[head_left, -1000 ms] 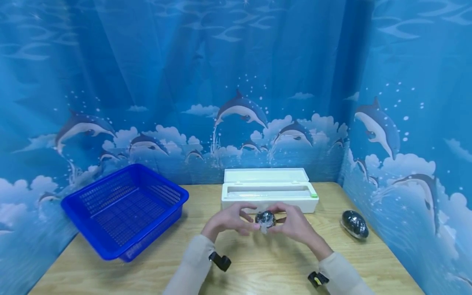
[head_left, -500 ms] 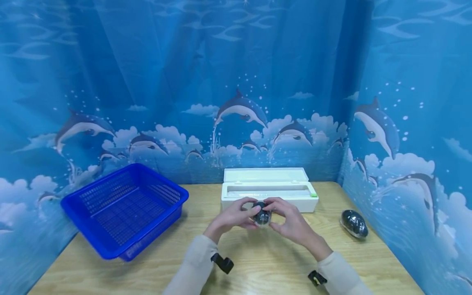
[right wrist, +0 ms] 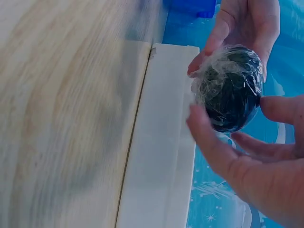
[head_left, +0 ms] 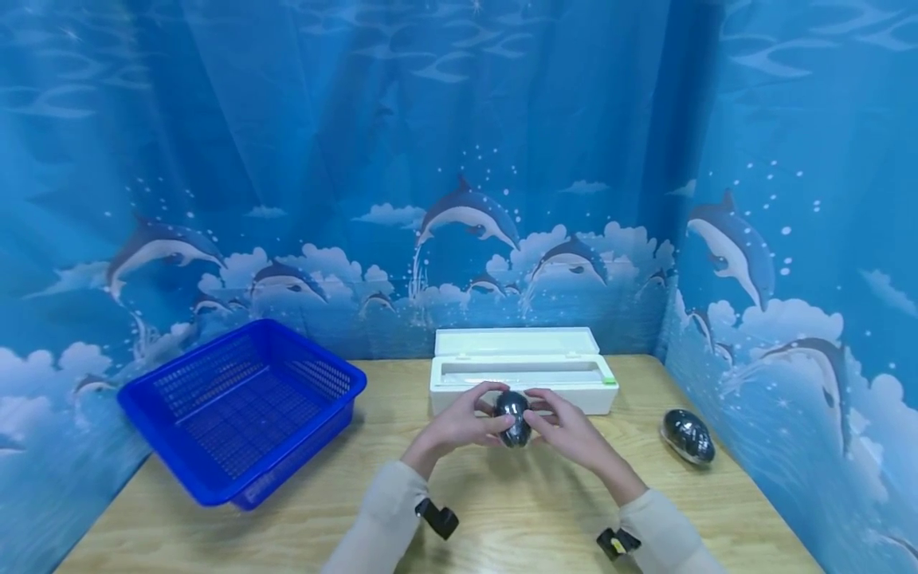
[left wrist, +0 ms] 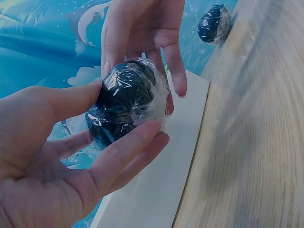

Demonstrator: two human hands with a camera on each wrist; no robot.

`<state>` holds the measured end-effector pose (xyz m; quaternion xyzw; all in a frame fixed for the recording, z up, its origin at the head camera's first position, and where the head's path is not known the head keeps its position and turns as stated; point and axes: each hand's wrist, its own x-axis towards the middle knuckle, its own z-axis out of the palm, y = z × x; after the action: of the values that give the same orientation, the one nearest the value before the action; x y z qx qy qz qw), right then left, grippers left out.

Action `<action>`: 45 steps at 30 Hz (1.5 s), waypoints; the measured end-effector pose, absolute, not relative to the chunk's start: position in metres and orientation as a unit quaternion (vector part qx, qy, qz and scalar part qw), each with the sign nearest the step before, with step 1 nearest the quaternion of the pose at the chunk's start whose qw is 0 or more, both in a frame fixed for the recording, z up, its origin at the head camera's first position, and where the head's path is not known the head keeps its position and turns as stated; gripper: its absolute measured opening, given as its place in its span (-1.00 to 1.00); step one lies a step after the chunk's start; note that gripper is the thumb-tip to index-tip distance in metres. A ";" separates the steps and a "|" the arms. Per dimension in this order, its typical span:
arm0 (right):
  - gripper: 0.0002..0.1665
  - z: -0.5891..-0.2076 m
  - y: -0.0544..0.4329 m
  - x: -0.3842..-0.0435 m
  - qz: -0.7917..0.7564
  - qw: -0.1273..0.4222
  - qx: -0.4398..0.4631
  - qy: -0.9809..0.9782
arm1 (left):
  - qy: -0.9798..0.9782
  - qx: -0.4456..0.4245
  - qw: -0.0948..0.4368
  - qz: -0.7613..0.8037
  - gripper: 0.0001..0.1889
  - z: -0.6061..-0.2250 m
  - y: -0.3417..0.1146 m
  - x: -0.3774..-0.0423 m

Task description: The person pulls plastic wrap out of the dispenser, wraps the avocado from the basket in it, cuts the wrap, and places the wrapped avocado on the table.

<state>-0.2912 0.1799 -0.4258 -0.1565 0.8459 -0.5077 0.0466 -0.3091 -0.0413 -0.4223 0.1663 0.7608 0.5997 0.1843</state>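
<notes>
A dark, egg-shaped thing wrapped in clear cling film (head_left: 513, 416) is held up between both hands, in front of a white box. My left hand (head_left: 462, 420) grips it from the left, thumb on one side and fingers on the other, as the left wrist view shows. From the right, my right hand (head_left: 570, 430) holds it with thumb and fingers about it. Crumpled film (right wrist: 211, 80) bunches on one side of it in the right wrist view. A second dark film-wrapped oval (head_left: 688, 436) lies on the table at the right.
The long white cling film dispenser box (head_left: 523, 395) stands behind the hands with its lid (head_left: 516, 341) raised. A blue perforated basket (head_left: 244, 410) sits at the left of the wooden table (head_left: 502, 518). Dolphin-print curtains (head_left: 402, 159) enclose the back and sides.
The wrapped oval has been turned in the hands: its smooth dark side now faces up, where crumpled film showed before. The fingers have shifted round it; basket and box stay put.
</notes>
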 end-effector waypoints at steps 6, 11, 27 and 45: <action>-0.38 -0.427 0.184 -0.293 -0.544 0.080 -0.153 0.821 | 0.763 0.163 0.183 0.598 -0.37 -0.425 -0.036 -0.308; -0.33 -0.428 0.188 -0.295 -0.550 0.087 -0.166 0.814 | 0.755 0.168 0.187 0.606 -0.41 -0.425 -0.034 -0.305; -0.40 -0.414 0.200 -0.292 -0.514 0.109 -0.112 0.843 | 0.754 0.165 0.164 0.614 -0.50 -0.433 -0.012 -0.300; -0.40 -0.381 0.267 -0.297 -0.421 0.114 -0.106 0.894 | 0.751 0.185 0.141 0.618 -0.49 -0.428 0.065 -0.306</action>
<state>-0.2970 0.2671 -0.3811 -0.1062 0.8937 -0.4206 0.1142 -0.3061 0.0650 -0.4275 0.1854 0.7511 0.6178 0.1409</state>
